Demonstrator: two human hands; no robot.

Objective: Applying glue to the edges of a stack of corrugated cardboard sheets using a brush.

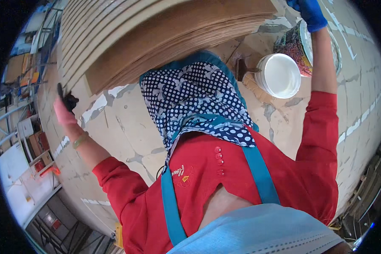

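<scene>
My left hand [66, 106], in a pink glove with black fingers, is stretched out at the left, near the corner of a thick stack of brown sheets [156, 48]. Its fingers look apart, and I see nothing in them. Long pale ridged strips [101, 31] lie across the top left of the stack. My right hand [311, 15], in a blue glove, reaches to the upper right edge of the view, above a large multicoloured bucket [293, 44]. The picture cuts off its fingers, so whatever it touches is hidden.
A white bucket [279, 76] with whitish contents stands right of my polka-dot apron [190, 91]. Beside it is a brown flat-ended tool [242, 70], perhaps a brush. The pale floor [122, 127] has worn patches and white lines. Racks and cluttered shelves [34, 144] line the left.
</scene>
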